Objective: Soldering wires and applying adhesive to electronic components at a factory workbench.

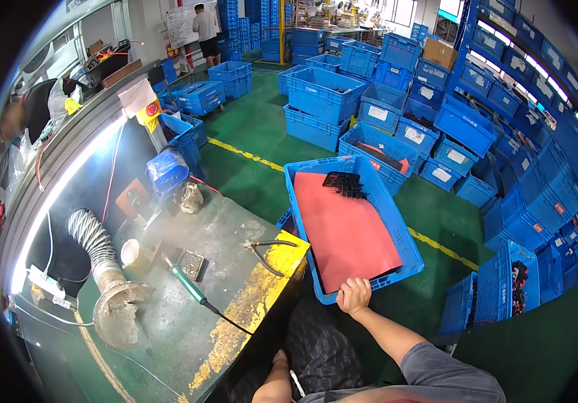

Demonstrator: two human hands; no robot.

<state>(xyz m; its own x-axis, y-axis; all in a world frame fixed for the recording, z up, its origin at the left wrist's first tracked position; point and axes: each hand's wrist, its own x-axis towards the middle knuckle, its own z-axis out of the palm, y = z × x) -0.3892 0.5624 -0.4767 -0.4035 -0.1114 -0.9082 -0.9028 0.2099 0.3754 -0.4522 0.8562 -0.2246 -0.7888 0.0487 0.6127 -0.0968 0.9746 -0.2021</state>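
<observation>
**Right hand gripping the near rim of a blue crate beside the soldering table**

The person's right hand (354,295) is reaching forward from the lower edge, and its fingers are clenching over the near rim of a shallow blue plastic crate (396,221). The crate is sitting tilted just beside the right end of the worn grey-green table (175,329), its near left corner overlapping the table's yellow-painted edge (262,295). A flat red sheet (346,232) is covering most of the crate's floor, and a small cluster of black plastic parts (344,183) is lying at its far end.

The left hand (279,359) is resting low against the person's dark lap, just under the table edge; whether its fingers are curled or loose cannot be told.

On the table, a soldering iron with a green handle (187,285) is lying near the middle, its black cord trailing toward the person. A ribbed grey fume hose with a flared mouth (104,275) is bending down onto the table at the left, and thin smoke is drifting above it. Stacks of blue plastic crates (383,107) are crowding the green floor (249,121) beyond, and another person (205,30) is standing far back by a whiteboard.
</observation>
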